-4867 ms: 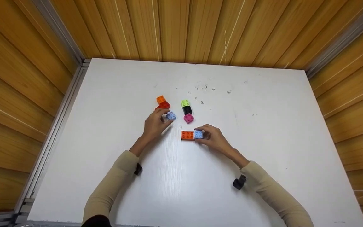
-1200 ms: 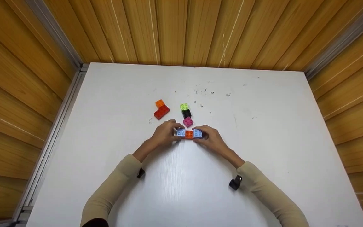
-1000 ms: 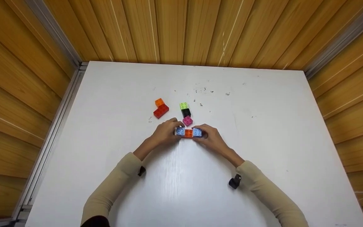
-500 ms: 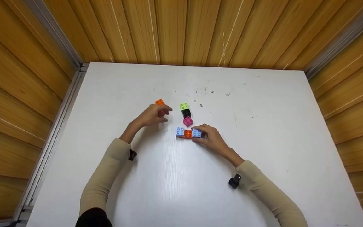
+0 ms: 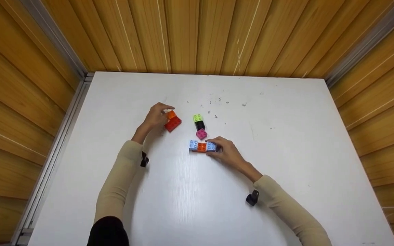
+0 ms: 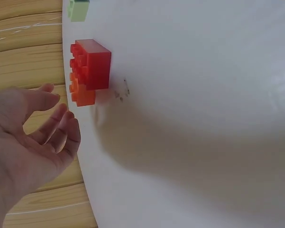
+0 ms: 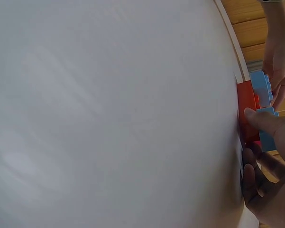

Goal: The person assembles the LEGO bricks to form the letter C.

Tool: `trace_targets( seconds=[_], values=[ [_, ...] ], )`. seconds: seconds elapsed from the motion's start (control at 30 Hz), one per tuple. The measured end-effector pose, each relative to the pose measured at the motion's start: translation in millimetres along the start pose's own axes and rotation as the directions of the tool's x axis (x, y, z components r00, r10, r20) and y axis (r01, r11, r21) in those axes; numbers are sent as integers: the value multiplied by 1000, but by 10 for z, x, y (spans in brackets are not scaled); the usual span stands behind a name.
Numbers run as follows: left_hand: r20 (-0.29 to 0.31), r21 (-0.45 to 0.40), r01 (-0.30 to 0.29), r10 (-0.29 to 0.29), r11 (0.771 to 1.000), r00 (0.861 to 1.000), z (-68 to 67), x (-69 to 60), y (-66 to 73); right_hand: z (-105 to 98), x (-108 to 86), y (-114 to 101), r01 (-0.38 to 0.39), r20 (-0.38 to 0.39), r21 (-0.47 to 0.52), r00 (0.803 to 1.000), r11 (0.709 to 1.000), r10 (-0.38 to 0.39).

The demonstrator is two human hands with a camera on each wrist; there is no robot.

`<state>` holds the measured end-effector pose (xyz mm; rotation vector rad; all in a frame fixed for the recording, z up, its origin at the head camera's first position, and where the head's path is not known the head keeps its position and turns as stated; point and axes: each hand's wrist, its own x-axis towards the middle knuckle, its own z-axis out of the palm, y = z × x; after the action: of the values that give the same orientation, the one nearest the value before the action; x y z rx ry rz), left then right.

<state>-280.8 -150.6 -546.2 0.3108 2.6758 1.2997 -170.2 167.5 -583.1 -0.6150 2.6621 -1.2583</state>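
Observation:
My right hand point(image 5: 229, 152) pinches the right end of a red-orange brick point(image 5: 201, 147) that bears a light blue brick at each end; the left blue one point(image 5: 193, 145) is untouched. In the right wrist view the thumb of the right hand point(image 7: 272, 166) lies against the red-orange brick point(image 7: 246, 109). My left hand point(image 5: 155, 118) is over the left side of an orange brick point(image 5: 171, 114), which adjoins a red brick point(image 5: 173, 124). The left wrist view shows the left hand point(image 6: 35, 137) with bent, parted fingers and nothing between them, beside the orange brick point(image 6: 85, 95) and red brick point(image 6: 98, 69).
Behind the blue-topped brick stand a lime green brick point(image 5: 197, 118), a black one point(image 5: 199, 125) and a pink one point(image 5: 201, 134) in a row. The white table point(image 5: 286, 136) is bordered at the back by a wood-look wall point(image 5: 183, 34).
A light blue brick from the left hand now sits on the red-orange brick's left end. The left hand has let go and moved back and left to the orange brick. The right hand keeps its hold.

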Motion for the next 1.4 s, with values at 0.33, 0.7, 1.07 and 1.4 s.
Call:
trace_targets(
  seconds=[0.33, 0.7, 1.07, 1.4],
  values=[
    [-25, 107, 81, -78, 991, 997, 58, -24, -51, 3, -16, 1, 10, -10, 0, 1000, 1000, -10],
    [-144, 122, 129, -111, 984, 983, -10, -127, -175, 8, -24, 7, -33, -7, 14, 999, 999, 33],
    [-122, 94, 119, -107, 988, 987, -129, -370, -371, 17, -31, 2, -9, -12, 20, 1000, 1000, 9],
    [-123, 83, 77, -66, 994, 990, -150, -536, -333, 14, 2, 9, -45, 2, 7, 999, 999, 45]
  ],
)
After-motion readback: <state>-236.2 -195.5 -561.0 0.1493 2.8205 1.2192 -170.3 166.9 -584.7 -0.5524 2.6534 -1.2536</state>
